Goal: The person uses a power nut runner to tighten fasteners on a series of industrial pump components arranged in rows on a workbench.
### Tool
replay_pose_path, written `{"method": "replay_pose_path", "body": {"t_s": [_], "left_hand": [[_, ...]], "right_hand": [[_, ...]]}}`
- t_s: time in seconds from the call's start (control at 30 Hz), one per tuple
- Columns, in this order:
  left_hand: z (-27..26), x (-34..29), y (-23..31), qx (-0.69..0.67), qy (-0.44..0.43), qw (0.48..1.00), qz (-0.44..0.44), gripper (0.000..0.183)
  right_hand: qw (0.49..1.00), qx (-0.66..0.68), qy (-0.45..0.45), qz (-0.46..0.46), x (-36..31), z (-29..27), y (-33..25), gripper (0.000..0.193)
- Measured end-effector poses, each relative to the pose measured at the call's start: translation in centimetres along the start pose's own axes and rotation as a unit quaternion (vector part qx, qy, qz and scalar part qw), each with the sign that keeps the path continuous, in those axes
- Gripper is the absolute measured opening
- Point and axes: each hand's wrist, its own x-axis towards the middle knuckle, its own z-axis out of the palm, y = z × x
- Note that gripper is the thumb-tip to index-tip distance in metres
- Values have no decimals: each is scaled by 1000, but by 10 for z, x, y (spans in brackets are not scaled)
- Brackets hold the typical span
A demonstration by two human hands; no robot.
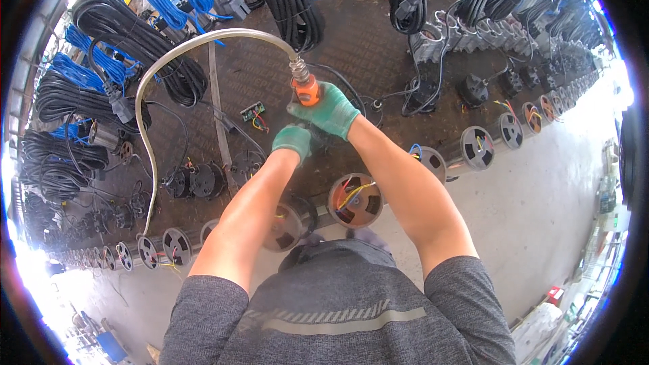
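Both hands gloved — left hand (292, 140) and right hand (326, 111) in green knit work gloves. Forearms bare. Short-sleeved grey heathered shirt (338, 311), with a paler band (edged by small diagonal dashes) across it — no other markings visible.

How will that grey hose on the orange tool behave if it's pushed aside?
The grey hose holds a broad self-supporting arc, so it is probably springy and would swing back. It joins the orange tool in the right hand, so pushing it likely tugs that grip.
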Motion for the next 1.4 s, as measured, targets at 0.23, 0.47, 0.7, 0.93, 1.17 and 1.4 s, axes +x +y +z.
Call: {"method": "replay_pose_path", "body": {"t_s": [0.23, 0.47, 0.7, 0.93, 1.17, 1.4], "left_hand": [[-10, -6, 5, -35, 15, 999, -22, 41], [-6, -8, 1, -24, 24, 999, 3, 53], [3, -3, 3, -37, 16, 999, -22, 31], [14, -7, 2, -49, 40, 998, -27, 30], [5, -9, 3, -126, 54, 989, -50, 33], [-6, -25, 4, -47, 6, 998, -41, 33]], "right_hand": [[1000, 0, -10, 16, 2, 5, 2, 36], [997, 82, 9, -2, 6, 10, 11, 36], [992, 55, 112, -36, 3, 37, 19, 40], [994, 64, 57, -69, -12, 31, 18, 43], [989, 50, 138, -37, 17, 62, 21, 28], [989, -122, 56, -59, 30, 94, 0, 38]]}}
